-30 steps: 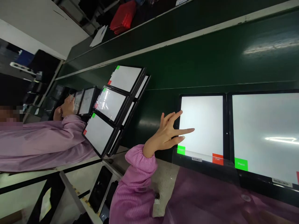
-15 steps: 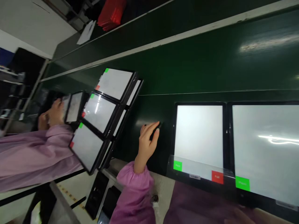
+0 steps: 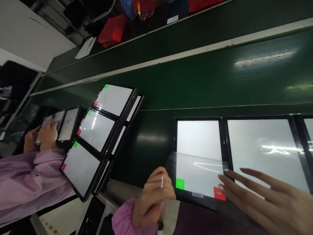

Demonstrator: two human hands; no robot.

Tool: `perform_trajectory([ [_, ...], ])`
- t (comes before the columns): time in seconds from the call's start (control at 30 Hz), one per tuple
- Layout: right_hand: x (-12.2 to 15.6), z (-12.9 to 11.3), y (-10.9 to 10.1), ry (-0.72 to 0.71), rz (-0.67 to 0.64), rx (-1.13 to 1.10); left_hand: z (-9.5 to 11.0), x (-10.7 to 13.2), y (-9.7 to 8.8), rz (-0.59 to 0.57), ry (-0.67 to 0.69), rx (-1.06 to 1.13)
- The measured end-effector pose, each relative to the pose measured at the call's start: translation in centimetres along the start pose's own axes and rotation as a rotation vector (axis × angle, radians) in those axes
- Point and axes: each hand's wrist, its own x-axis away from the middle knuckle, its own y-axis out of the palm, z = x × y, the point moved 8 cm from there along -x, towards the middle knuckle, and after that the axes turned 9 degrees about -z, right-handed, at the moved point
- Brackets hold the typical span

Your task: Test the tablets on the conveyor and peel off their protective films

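Observation:
A tablet [image 3: 198, 140] with a lit white screen lies in front of me, green and red squares along its lower edge. A clear film [image 3: 202, 161] is partly raised over its lower half. My left hand [image 3: 156, 195] is closed, its curled fingers at the film's left edge; motion blurs it slightly. My right hand [image 3: 266, 199] reaches in from the right, long fingers extended, fingertips pinching the film's right corner. Beneath that hand is part of a second lit tablet [image 3: 259, 140], close beside the first.
Several stacked tablets [image 3: 96, 130] stand at the left. Beyond them a co-worker's hands [image 3: 46, 135] touch other tablets [image 3: 68, 124]. A third tablet [image 3: 309, 130] shows at the right edge. Red packets [image 3: 113, 29] lie across the green bench [image 3: 190, 78].
My right hand has come into view at the film's right corner. My left hand has moved down and closed at its left edge. The film has lifted off the tablet's lower part.

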Motion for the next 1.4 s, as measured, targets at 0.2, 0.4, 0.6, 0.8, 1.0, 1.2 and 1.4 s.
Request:
perform_trajectory([
  [0.2,-1.8,10.4,2.3,0.276,0.050,0.227,-6.7,-7.8,-0.3,-0.084,-0.112,-0.120],
  [0.4,0.3,5.5,-0.9,0.263,0.110,0.132,-5.0,-4.5,-2.1,0.142,-0.159,-0.319],
  [0.6,5.2,-2.2,-0.4,0.539,0.166,-0.085,0.3,4.4,1.4,0.135,-0.051,-0.339],
  [0.8,13.3,-2.5,-3.9,0.731,0.269,0.133,-0.3,5.9,4.8,0.241,-0.173,-0.502],
  [1.0,15.9,-3.3,-3.2,0.757,0.092,0.245,2.9,1.3,6.2,0.258,-0.050,-0.435],
  [1.2,15.5,-2.0,-3.7,0.764,0.264,0.228,6.4,-4.9,9.9,0.058,-0.009,-0.378],
  [1.4,15.9,0.2,-3.5,0.832,0.318,0.246,8.3,-7.9,12.2,0.065,0.062,-0.408],
])
